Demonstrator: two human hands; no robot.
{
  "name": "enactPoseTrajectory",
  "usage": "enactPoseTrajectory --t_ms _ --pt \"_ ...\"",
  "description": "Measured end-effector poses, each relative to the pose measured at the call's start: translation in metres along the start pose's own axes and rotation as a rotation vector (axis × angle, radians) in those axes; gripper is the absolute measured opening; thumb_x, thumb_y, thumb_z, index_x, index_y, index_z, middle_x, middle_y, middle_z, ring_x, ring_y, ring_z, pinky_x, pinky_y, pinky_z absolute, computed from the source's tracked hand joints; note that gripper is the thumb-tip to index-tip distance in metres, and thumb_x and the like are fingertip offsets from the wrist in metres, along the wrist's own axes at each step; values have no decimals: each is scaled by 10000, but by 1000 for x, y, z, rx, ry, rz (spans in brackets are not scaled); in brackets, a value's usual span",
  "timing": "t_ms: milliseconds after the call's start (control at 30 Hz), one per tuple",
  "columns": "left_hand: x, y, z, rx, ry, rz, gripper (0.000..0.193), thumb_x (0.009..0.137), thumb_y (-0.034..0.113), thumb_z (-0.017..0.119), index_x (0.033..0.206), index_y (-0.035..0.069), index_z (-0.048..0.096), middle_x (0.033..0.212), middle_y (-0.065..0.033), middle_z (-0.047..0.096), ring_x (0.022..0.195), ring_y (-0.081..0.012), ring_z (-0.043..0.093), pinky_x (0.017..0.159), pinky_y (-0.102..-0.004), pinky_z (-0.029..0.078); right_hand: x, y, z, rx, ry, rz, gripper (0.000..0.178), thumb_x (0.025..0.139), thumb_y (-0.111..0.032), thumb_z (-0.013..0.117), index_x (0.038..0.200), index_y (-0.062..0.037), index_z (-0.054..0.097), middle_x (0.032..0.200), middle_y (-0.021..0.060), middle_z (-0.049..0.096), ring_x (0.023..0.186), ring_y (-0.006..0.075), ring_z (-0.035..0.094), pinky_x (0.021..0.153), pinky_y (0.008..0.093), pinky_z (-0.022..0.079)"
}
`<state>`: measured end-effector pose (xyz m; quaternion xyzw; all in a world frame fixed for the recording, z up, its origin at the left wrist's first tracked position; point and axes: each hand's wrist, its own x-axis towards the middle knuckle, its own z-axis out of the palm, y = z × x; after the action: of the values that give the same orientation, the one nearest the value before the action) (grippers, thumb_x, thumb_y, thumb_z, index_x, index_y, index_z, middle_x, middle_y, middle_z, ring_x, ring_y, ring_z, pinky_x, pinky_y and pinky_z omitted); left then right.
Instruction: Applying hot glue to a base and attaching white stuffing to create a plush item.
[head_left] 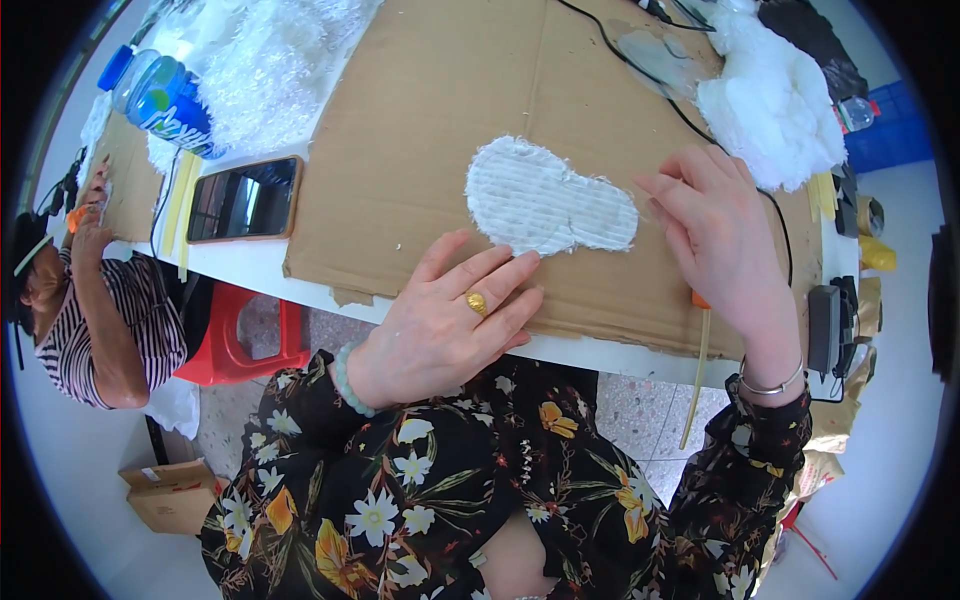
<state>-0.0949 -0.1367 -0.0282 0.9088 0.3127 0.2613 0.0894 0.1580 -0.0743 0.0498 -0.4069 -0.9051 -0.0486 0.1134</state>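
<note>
A white, ribbed piece of fluffy fabric (520, 195), shaped like a shoe sole with frayed edges, lies flat on the cardboard (400, 150). My left hand (440, 320) is open, its fingers stretched out, with the fingertips at the near edge of the fabric. Just off the fabric's right end, my right hand (715, 225) is raised with thumb and forefinger close together. Whatever they may pinch is too small to make out. Under my right wrist, an orange-tipped tool (699, 300) shows in part, and a thin yellowish stick (696, 380) hangs past the table edge beside it.
A phone (245, 200), a blue-labelled bottle (165, 100) and shaggy white plush (265, 80) are at the left. White stuffing (770, 110) and a black cable (690, 118) are at the right. Beyond the left table edge, another person (110, 310) works near a red stool (240, 340).
</note>
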Motion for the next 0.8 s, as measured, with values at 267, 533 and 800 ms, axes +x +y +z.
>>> enactPoseTrajectory --t_ms 267,533,800 --pt "1 -12 -17 121 51 -86 423 686 223 744 1053 66 603 1176 -114 576 1141 -285 529 1013 -500 321 -30 -15 3 22 -128 78 445 670 -153 711 1092 -65 599 1000 102 555 943 287 508 831 398 406" --pt "5 -15 -18 178 4 -155 466 692 287 734 1096 94 604 1140 -112 598 1159 -292 510 1002 -526 317 -31 -18 12 47 -181 94 544 668 -285 736 1149 -84 582 1067 93 534 984 278 487 871 412 391" --pt "13 -17 -24 211 10 -119 455 694 280 734 1084 84 604 1110 -112 610 1130 -287 531 992 -524 331 -31 -15 9 26 -131 68 463 677 -218 728 1104 -89 605 1029 92 541 986 276 487 865 405 391"
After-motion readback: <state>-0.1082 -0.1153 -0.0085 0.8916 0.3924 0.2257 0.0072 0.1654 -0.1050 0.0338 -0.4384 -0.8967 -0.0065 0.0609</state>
